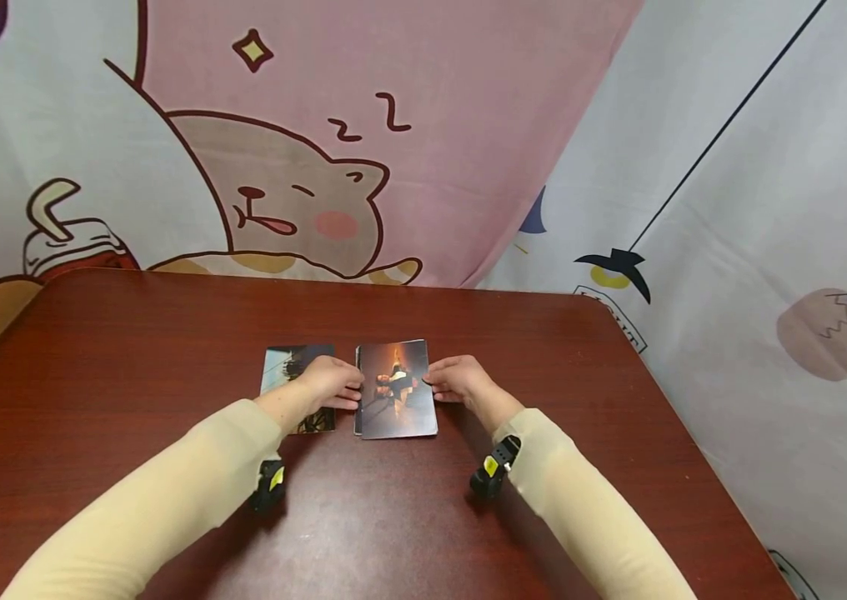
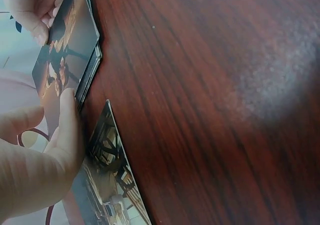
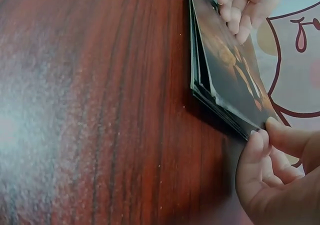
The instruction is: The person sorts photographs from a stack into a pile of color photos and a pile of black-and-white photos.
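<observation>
On the worktop (image 1: 378, 517), the right hand (image 1: 463, 383) pinches the right edge of a photo stack (image 1: 397, 412) — the left hand (image 1: 331, 383) touches its left edge with relaxed fingers, over a single photo (image 1: 291, 364) lying just beside.

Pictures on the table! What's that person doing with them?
A person has both hands at a small stack of pictures on the reddish-brown table. The right hand pinches the right edge of the top picture, while the left hand touches the left side of the stack. Another picture lies flat to the left, apart from the stack and partly hidden by the left hand in the head view.
</observation>
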### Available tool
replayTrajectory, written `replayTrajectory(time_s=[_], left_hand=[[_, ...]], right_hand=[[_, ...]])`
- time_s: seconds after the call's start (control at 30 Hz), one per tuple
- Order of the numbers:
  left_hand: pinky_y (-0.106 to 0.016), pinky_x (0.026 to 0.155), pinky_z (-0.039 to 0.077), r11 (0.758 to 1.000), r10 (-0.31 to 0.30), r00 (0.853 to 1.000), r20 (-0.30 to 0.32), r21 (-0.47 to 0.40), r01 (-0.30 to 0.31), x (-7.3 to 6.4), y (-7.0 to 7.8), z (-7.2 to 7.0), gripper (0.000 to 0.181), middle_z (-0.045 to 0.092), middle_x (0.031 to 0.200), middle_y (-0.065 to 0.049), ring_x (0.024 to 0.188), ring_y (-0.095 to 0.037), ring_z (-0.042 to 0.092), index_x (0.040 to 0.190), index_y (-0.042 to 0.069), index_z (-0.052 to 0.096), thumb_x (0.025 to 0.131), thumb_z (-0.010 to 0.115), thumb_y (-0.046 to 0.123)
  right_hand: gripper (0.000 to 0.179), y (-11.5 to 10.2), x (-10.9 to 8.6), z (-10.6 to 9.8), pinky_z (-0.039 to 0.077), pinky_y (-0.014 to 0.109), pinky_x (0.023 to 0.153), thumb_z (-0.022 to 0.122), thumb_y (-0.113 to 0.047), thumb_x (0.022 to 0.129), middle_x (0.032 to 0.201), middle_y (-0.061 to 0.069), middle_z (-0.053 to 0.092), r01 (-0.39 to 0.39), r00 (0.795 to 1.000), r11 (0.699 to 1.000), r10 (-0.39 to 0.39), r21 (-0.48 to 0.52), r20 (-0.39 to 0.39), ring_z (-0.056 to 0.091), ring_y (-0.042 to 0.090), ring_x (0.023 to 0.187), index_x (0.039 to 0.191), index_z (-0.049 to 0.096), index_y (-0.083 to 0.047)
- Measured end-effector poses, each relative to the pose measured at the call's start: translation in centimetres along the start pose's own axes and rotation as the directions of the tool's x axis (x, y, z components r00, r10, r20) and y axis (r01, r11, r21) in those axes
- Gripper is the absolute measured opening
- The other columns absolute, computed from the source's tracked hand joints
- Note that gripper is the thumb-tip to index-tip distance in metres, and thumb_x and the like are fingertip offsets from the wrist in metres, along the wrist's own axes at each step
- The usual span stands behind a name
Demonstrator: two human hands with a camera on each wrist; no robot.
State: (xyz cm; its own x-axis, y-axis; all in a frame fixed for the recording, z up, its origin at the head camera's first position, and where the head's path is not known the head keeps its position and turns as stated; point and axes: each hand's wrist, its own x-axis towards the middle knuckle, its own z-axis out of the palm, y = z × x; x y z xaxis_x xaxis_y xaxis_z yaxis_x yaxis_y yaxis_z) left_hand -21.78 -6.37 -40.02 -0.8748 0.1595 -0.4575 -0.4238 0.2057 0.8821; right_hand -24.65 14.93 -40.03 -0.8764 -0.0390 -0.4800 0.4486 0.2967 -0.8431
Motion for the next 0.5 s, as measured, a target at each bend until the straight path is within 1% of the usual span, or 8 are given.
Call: replayTrajectory(time_s=[0.17,0.27,0.37,0.5], left_hand=[[-0.031,0.075,0.06,1.0,-0.001,1.0,-0.001,0.002,0.001,-0.02,0.11,0.2,0.037,0.052,0.122,-0.029,0.08,-0.017,0.061,0.125,-0.013,0.046,0.093,0.046,0.006],[-0.03,0.076,0.06,1.0,-0.001,1.0,0.005,0.009,0.001,-0.06,0.13,0.26,0.038,0.051,0.123,-0.03,0.081,-0.018,0.06,0.126,-0.014,0.045,0.093,0.045,0.006],[-0.03,0.076,0.06,1.0,-0.001,1.0,0.005,0.012,0.001,-0.08,0.15,0.26,0.039,0.051,0.123,-0.029,0.083,-0.019,0.061,0.126,-0.014,0.044,0.094,0.045,0.007],[-0.03,0.074,0.06,1.0,0.001,1.0,-0.005,0.012,0.0,0.02,0.18,0.22,0.038,0.052,0.121,-0.028,0.083,-0.019,0.062,0.125,-0.013,0.045,0.094,0.044,0.007]], right_hand=[[0.019,0.22,0.19,-0.08,0.05,0.015,0.05,0.057,0.005,0.087,0.064,-0.004,0.058,0.026,1.0,1.0,-0.026,-0.013,0.004,0.051,0.006,0.053,0.105,0.056,0.009],[0.019,0.46,0.33,-0.02,0.05,0.016,0.049,0.056,0.006,0.088,0.066,-0.002,0.057,0.044,0.999,0.999,-0.045,-0.028,-0.015,0.05,0.007,0.053,0.106,0.056,0.01],[0.02,0.61,0.32,0.22,0.052,0.018,0.05,0.058,0.006,0.086,0.067,0.001,0.057,0.085,0.994,0.994,-0.089,-0.068,-0.064,0.052,0.008,0.053,0.105,0.058,0.011],[0.016,0.68,0.07,0.64,0.056,0.022,0.052,0.065,0.002,0.083,0.068,0.004,0.06,0.146,0.973,0.978,-0.169,-0.15,-0.156,0.055,0.009,0.055,0.098,0.064,0.008]])
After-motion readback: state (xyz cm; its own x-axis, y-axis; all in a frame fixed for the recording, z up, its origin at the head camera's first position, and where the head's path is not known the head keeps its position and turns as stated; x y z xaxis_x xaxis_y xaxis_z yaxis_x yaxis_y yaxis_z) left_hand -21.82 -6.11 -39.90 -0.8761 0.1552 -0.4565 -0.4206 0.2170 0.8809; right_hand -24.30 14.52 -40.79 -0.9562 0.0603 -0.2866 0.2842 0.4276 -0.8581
